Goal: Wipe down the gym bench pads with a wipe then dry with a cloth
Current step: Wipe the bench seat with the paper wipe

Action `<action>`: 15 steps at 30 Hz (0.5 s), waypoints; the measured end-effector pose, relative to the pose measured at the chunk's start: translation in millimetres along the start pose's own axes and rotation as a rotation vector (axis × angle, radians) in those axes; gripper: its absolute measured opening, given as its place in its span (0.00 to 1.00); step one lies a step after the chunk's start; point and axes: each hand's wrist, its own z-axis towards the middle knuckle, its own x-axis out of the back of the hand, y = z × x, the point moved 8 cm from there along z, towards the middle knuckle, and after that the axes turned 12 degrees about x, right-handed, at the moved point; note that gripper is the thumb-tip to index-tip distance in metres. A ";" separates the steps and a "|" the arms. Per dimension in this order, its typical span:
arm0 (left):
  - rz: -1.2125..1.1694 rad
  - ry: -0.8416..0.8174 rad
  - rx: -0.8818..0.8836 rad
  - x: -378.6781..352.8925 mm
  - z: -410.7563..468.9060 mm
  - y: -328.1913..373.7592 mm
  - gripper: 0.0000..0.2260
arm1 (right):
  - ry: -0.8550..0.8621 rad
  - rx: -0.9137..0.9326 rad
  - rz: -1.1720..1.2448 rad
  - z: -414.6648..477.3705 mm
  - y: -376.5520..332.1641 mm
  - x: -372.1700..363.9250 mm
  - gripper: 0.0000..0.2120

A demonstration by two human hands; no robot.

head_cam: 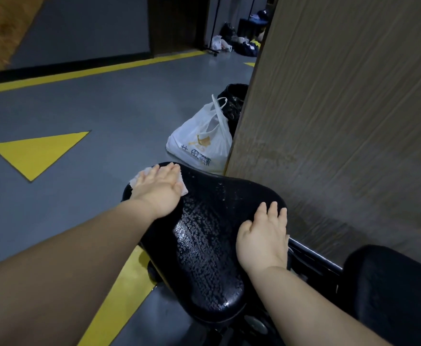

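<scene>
Left hand point(158, 189) is spread flat, fingers straight and close together, pressing a pale wipe point(139, 176) (might be the cloth, honestly can't tell) onto the far left corner of the black seat pad point(204, 245). You only see the edges of the wipe poking out around the fingers and by the thumb side. Right hand point(263, 242) is also open and flat, palm down on the right edge of the same pad, fingertips pointing away, holding nothing.

The pad is pretty wet, with beads of liquid all over the middle and near end. A second black pad point(391, 283) sits at lower right, with a bit of dark metal frame point(314, 258) between the two.

Room-wise: grey floor point(92, 108) with a yellow triangle point(37, 153) and a yellow stripe point(119, 290) running under the bench. A wood-grain panel point(341, 108) stands right beside the pad, and a white plastic bag point(199, 143) sits at its foot with a black bag point(234, 101) behind it.
</scene>
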 end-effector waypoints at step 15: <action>0.046 -0.037 -0.437 -24.6 -54.5 89.1 0.24 | 0.134 0.004 0.167 9.3 12.3 7.7 0.25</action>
